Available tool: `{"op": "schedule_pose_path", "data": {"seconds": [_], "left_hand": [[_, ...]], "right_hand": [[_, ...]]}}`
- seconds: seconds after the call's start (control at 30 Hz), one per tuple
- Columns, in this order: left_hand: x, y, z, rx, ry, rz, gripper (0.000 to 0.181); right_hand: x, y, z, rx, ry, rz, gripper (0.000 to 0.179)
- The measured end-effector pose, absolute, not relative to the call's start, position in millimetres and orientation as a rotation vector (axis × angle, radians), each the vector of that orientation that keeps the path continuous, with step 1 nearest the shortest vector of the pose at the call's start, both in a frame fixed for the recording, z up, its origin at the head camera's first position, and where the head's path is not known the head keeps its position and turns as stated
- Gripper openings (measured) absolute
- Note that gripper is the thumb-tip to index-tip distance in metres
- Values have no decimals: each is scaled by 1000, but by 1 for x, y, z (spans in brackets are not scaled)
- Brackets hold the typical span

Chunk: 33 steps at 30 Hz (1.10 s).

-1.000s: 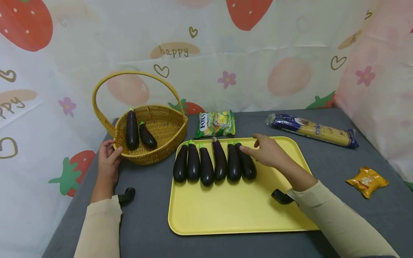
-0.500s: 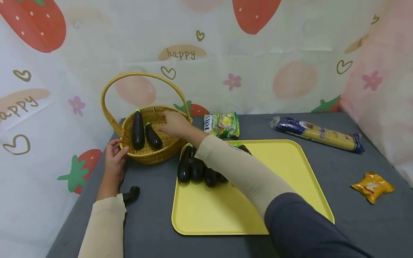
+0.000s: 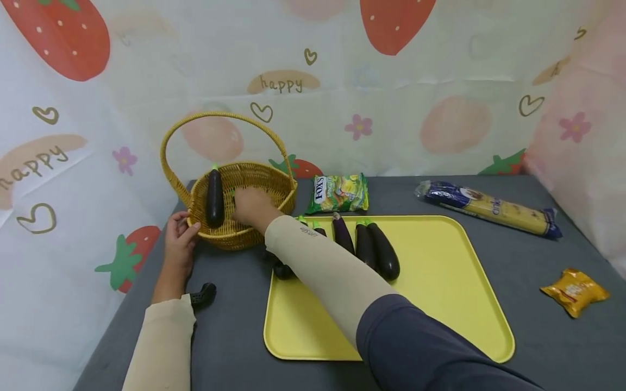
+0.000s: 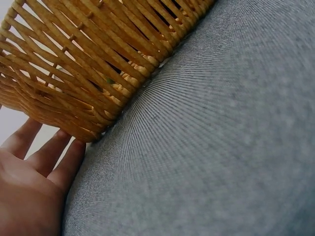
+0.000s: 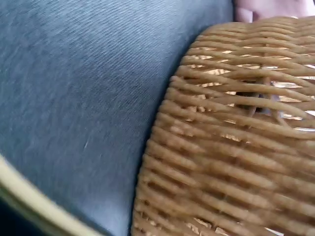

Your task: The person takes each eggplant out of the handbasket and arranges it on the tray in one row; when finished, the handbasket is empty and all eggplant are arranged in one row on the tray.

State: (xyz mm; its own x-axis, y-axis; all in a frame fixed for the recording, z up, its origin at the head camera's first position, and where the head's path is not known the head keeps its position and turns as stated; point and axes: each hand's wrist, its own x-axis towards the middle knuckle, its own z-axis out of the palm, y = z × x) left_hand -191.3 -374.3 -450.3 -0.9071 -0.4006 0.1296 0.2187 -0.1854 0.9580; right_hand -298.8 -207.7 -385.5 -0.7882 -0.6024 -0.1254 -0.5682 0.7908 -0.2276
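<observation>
At the left of the table stands a wicker basket (image 3: pixel 281 198) with a tall arched handle. My left hand (image 3: pixel 180 241) holds its left rim, thumb over the edge; in the left wrist view the fingers (image 4: pixel 51 152) touch the basket's lower side. Inside the basket, my right hand (image 3: pixel 253 207) grips the smaller eggplant, which it almost wholly covers; only a bit near the green stem shows. A longer eggplant (image 3: pixel 214 200) leans beside it against the basket wall. The right wrist view shows mostly the basket's woven side (image 5: pixel 221 137).
A yellow tray (image 3: pixel 440 293) carries a row of several eggplants (image 3: pixel 383 252), partly hidden by the right sleeve. Behind it lies a green FOX'S candy bag (image 3: pixel 339 194). A pasta packet (image 3: pixel 489 209) and an orange snack packet (image 3: pixel 574 292) lie to the right.
My right hand has left the row of eggplants on the tray, crossed leftward into the basket and come down over the smaller eggplant. The left hand stays on the rim.
</observation>
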Motion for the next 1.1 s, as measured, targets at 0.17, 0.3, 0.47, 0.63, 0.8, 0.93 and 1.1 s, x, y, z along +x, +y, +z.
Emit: {"op": "schedule_pose_path", "data": {"seconds": [0.17,0.3,0.47,0.63,0.8,0.93,1.1], "left_hand": [[-191,-373,-452,188,-1685,-2135,25],[-190,-372,-451,191,-1690,-2136,27],[-191,-373,-449,179,-1689,-2128,27],[-188,-373,-449,220,-1695,-2140,26],[-186,-373,-451,233,-1685,-2150,27],[-185,-372,-449,233,-1683,-2155,28],[-188,-371,-447,225,-1680,-2170,29]], "right_hand": [[-305,-192,-376,-795,2803,-527,16],[-307,-170,-351,-686,2722,-913,42],[-294,-125,-318,-691,2604,-1194,55],[-274,-62,-321,-673,2533,-1289,53],[-259,10,-334,-557,2554,-1366,51],[-250,68,-344,-428,2648,-1367,51],[-243,131,-362,-277,2713,-1299,53]]}}
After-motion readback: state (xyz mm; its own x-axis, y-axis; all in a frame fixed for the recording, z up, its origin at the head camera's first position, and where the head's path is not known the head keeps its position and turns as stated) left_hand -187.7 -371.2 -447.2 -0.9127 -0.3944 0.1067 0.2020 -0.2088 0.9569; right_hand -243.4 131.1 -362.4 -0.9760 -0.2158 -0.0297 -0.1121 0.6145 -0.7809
